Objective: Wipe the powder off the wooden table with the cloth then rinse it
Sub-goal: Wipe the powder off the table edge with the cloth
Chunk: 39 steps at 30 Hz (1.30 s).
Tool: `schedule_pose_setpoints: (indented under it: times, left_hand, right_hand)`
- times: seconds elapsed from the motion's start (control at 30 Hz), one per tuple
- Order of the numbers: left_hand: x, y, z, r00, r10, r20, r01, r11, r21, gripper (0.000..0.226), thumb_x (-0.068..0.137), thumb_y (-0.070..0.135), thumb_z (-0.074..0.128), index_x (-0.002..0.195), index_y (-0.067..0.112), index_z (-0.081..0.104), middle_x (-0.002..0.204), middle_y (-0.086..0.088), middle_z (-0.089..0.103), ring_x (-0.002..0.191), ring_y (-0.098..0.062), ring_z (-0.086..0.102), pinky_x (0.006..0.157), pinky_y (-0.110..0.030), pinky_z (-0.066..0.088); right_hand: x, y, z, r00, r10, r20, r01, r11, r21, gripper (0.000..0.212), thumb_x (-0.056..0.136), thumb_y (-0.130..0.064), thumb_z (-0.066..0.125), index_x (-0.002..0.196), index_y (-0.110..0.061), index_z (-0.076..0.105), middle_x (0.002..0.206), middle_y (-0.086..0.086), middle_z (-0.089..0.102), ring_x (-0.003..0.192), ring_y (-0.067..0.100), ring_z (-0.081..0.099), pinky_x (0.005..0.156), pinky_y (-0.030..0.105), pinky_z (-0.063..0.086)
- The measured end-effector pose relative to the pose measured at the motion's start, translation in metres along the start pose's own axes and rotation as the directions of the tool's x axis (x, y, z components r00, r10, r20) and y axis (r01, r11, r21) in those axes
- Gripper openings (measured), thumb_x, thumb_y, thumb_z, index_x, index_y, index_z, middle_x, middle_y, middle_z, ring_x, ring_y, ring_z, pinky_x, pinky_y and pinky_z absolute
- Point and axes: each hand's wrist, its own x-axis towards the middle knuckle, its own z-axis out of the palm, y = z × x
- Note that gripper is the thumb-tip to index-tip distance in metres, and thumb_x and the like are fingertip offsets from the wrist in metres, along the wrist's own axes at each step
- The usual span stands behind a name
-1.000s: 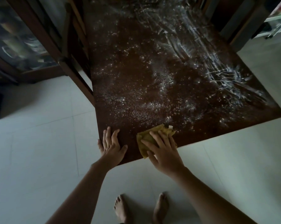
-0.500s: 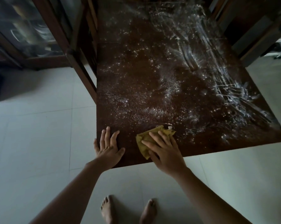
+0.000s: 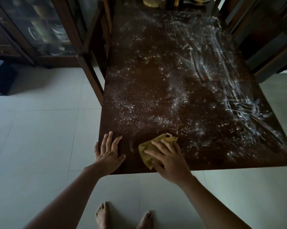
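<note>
No brand, label or writing readable anywhere in view. Dark wooden table [image 3: 156, 90] strewn with white powder [image 3: 177, 100]: fine specks across the middle, streaked smears along the right side and far end. A cleaner curved patch [image 3: 147, 131] just beyond the cloth, edged by a thin arc of powder. Yellow cloth [image 3: 149, 146] bunched near the front edge of the table, pressed flat under the right hand [image 3: 170, 157], fingers spread over it and thumb curled at its near side, grasping the cloth against the wood. Left hand [image 3: 108, 152] released, palm down, fingers extended, resting on the table's front left corner, just beside the cloth but apart from it. Pale tiled floor [image 3: 40, 129] all around, bare feet [image 3: 103, 215] below the near edge. Dark wooden chair [image 3: 90, 63] tucked at the table's left side, another at the right [image 3: 271, 52]. Glass-fronted cabinet [image 3: 40, 30] at the upper left, blurred dishes behind the panes. Some yellowish containers [image 3: 152, 1] at the far end of the table, too cut off to identify. Dim room, soft light.
</note>
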Motion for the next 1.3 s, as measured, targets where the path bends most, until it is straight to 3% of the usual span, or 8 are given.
schedule_pose_setpoints:
  times: [0.2,0.33,0.47,0.7,0.9,1.07,1.17,1.3]
  left_hand:
    - [-0.001,0.002,-0.001,1.000,-0.011,-0.006,0.011,1.000,-0.022,0.075,0.095,0.051,0.046,0.152,0.039,-0.002,0.158,0.003,-0.031,0.143,-0.015,-0.032,0.115,-0.047,-0.019]
    - [0.001,0.000,0.000,0.999,-0.013,-0.030,0.011,0.998,-0.058,0.082,0.093,0.049,0.051,0.154,0.034,-0.002,0.159,0.004,-0.028,0.142,-0.010,-0.031,0.115,-0.043,-0.019]
    - [0.000,-0.002,0.000,1.000,0.000,-0.014,-0.001,0.995,-0.098,0.085,0.093,0.047,0.052,0.154,0.031,-0.005,0.159,0.003,-0.028,0.138,-0.007,-0.034,0.114,-0.042,-0.021]
    - [-0.005,-0.004,0.002,0.995,0.048,-0.091,-0.061,0.986,-0.153,0.088,0.091,0.041,0.054,0.154,0.026,-0.006,0.161,0.003,-0.023,0.140,-0.008,-0.034,0.111,-0.038,-0.026]
    - [-0.017,-0.008,0.011,0.982,0.047,-0.182,-0.083,0.977,-0.197,0.089,0.093,0.042,0.047,0.153,0.022,-0.015,0.158,-0.005,-0.029,0.142,-0.017,-0.035,0.118,-0.040,-0.018]
    - [-0.016,-0.010,0.013,0.985,0.049,-0.167,-0.084,0.975,-0.207,0.091,0.092,0.046,0.043,0.147,0.029,-0.027,0.148,-0.002,-0.048,0.138,-0.020,-0.042,0.115,-0.041,-0.021]
    - [-0.017,-0.012,0.010,0.985,0.063,-0.161,-0.110,0.945,-0.307,0.100,0.089,0.033,0.056,0.144,0.036,-0.027,0.149,0.003,-0.047,0.139,-0.016,-0.041,0.117,-0.042,-0.018]
    - [-0.017,-0.016,0.008,0.983,0.082,-0.162,-0.134,0.928,-0.346,0.112,0.079,0.026,0.060,0.145,0.036,-0.029,0.151,0.003,-0.043,0.141,-0.018,-0.037,0.117,-0.047,-0.015]
  right_hand:
    - [0.055,-0.032,0.004,0.933,0.339,-0.118,-0.324,0.937,0.126,0.046,0.098,-0.051,0.039,0.143,-0.046,0.043,0.159,-0.005,0.033,0.146,0.037,0.023,0.112,0.068,0.021]
    - [0.046,-0.061,0.011,0.997,0.013,-0.076,-0.011,1.000,0.027,0.040,0.098,-0.047,0.040,0.138,-0.047,0.046,0.151,-0.011,0.041,0.142,0.030,0.031,0.110,0.061,0.027]
    - [0.025,-0.027,0.005,0.980,-0.196,-0.032,0.196,0.980,0.017,0.037,0.100,-0.044,0.042,0.136,-0.051,0.046,0.149,-0.021,0.039,0.143,0.017,0.030,0.112,0.050,0.028]
    - [0.094,-0.062,0.007,0.950,0.285,-0.124,-0.264,0.951,0.163,0.043,0.098,-0.048,0.043,0.140,-0.047,0.048,0.156,-0.011,0.039,0.148,0.029,0.023,0.116,0.062,0.020]
    - [0.149,-0.100,0.005,0.990,-0.134,0.041,0.128,0.984,0.124,0.050,0.099,-0.044,0.032,0.149,-0.049,0.031,0.162,-0.017,0.022,0.153,0.021,0.007,0.121,0.057,0.000]
    - [0.181,-0.102,-0.003,0.997,0.075,-0.027,-0.070,0.985,0.156,0.046,0.102,-0.041,0.035,0.147,-0.046,0.037,0.160,-0.013,0.030,0.153,0.023,0.011,0.121,0.058,0.005]
    - [0.152,-0.092,-0.001,0.990,-0.139,0.024,0.137,0.987,0.088,0.049,0.102,-0.039,0.036,0.150,-0.045,0.031,0.162,-0.013,0.026,0.153,0.022,0.010,0.121,0.059,0.009]
    - [0.091,-0.041,-0.007,0.902,-0.393,0.178,0.377,0.919,0.118,0.054,0.098,-0.039,0.046,0.147,-0.052,0.032,0.162,-0.028,0.013,0.153,0.012,0.001,0.122,0.050,0.006]
